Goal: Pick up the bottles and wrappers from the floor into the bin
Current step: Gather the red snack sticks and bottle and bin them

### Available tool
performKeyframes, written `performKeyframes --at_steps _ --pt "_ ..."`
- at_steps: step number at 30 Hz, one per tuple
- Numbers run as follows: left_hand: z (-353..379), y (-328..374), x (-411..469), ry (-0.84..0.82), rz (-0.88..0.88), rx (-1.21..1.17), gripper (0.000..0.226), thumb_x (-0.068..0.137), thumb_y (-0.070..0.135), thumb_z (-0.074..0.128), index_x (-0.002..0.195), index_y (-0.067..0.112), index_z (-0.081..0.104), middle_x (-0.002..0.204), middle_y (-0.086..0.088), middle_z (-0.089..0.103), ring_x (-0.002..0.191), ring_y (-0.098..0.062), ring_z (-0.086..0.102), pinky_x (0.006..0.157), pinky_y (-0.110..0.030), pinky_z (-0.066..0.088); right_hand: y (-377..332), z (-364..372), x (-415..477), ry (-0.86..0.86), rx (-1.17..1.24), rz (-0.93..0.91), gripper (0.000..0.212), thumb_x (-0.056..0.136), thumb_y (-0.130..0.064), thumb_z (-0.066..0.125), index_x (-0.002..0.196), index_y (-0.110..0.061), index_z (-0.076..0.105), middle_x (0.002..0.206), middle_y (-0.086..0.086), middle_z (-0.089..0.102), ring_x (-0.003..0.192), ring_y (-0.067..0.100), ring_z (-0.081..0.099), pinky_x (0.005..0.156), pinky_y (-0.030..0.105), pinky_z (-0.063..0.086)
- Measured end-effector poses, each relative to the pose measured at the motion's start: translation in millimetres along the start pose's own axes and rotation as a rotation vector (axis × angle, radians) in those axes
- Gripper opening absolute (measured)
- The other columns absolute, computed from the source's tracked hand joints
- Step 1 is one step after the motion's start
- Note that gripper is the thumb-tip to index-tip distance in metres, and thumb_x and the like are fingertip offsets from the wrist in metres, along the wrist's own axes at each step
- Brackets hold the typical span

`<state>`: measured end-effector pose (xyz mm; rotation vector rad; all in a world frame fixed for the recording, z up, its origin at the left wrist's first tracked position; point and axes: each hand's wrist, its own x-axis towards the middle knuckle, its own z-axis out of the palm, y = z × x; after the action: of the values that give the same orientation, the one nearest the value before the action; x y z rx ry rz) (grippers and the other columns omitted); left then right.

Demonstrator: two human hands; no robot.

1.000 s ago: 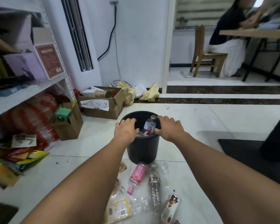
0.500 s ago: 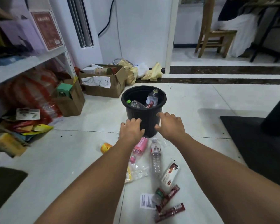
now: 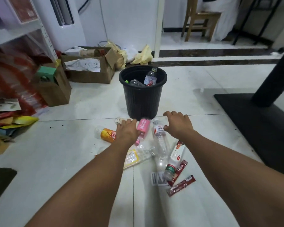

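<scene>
A black ribbed bin (image 3: 142,102) stands on the tiled floor with a clear bottle (image 3: 150,77) leaning inside it. In front of it lie a pink-labelled bottle (image 3: 143,126), an orange-labelled bottle (image 3: 107,134), a clear water bottle (image 3: 160,138), a yellow wrapper (image 3: 133,158), a white and red wrapper (image 3: 177,154) and red sachets (image 3: 181,185). My left hand (image 3: 127,132) hovers over the pink and orange bottles, fingers apart and empty. My right hand (image 3: 178,126) is open just right of the clear bottle's cap end.
Cardboard boxes (image 3: 90,69) and a brown box (image 3: 53,89) stand at the left by a metal shelf (image 3: 46,35). A black table base and post (image 3: 261,112) occupy the right. Crumpled yellow bags (image 3: 143,55) lie behind the bin. A wooden chair (image 3: 200,18) stands far back.
Both hands left the bin's rim and came down toward the litter in front of it. The view tilted downward, showing more of the floor.
</scene>
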<state>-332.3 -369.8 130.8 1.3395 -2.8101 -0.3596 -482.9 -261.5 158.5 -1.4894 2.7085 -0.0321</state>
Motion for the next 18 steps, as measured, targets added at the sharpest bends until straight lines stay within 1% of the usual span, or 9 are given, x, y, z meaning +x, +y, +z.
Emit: performKeyframes --at_steps 3,6,9,12,14,18 --pt "19.7 11.2 -1.5 -0.029 0.045 0.005 0.049 0.096 0.034 0.046 0.14 0.016 0.036 0.138 -0.01 0.045 0.129 -0.028 0.039 0.106 -0.04 0.03 13.4 14.8 -12.1 -0.038 -0.009 0.044 0.053 0.093 -0.034 0.052 0.142 -0.02 0.037 0.138 0.007 0.049 0.127 0.028 0.044 0.104 0.04 0.032" --pt "38.4 23.6 -6.1 -0.058 0.104 0.012 0.05 0.097 0.034 0.045 0.142 0.015 0.033 0.141 -0.011 0.043 0.129 -0.029 0.038 0.106 -0.041 0.03 28.9 26.2 -23.8 -0.072 -0.042 0.081 0.054 0.093 -0.032 0.052 0.143 -0.02 0.036 0.136 0.008 0.049 0.125 0.029 0.045 0.102 0.04 0.034" --pt "48.2 30.8 1.5 -0.056 0.119 0.02 0.052 0.096 0.035 0.046 0.143 0.015 0.031 0.144 -0.01 0.04 0.132 -0.029 0.036 0.107 -0.04 0.029 37.7 32.8 -25.7 -0.068 -0.093 0.068 0.056 0.093 -0.032 0.053 0.144 -0.02 0.034 0.136 0.007 0.049 0.125 0.028 0.045 0.101 0.039 0.035" --pt "61.4 34.3 7.5 -0.063 0.101 0.014 0.054 0.095 0.035 0.048 0.143 0.016 0.032 0.145 -0.011 0.039 0.132 -0.03 0.035 0.106 -0.04 0.029 42.6 43.7 -27.3 -0.078 -0.094 -0.01 0.057 0.092 -0.03 0.056 0.144 -0.021 0.035 0.136 0.007 0.049 0.125 0.027 0.045 0.102 0.039 0.034" --pt "72.4 35.0 6.4 -0.072 0.086 0.024 0.052 0.095 0.035 0.049 0.141 0.015 0.033 0.144 -0.012 0.039 0.132 -0.03 0.035 0.106 -0.04 0.029 46.8 52.4 -29.0 -0.121 -0.044 -0.072 0.054 0.091 -0.025 0.057 0.142 -0.021 0.038 0.134 0.006 0.05 0.124 0.026 0.045 0.102 0.038 0.034" --pt "89.5 35.8 1.6 -0.115 0.029 0.037 0.055 0.095 0.034 0.05 0.142 0.013 0.031 0.148 -0.013 0.034 0.136 -0.03 0.031 0.11 -0.042 0.026 56.3 80.2 -36.9 -0.212 0.005 -0.182 0.045 0.09 -0.02 0.059 0.134 -0.022 0.047 0.13 0.004 0.054 0.12 0.023 0.048 0.096 0.033 0.038"
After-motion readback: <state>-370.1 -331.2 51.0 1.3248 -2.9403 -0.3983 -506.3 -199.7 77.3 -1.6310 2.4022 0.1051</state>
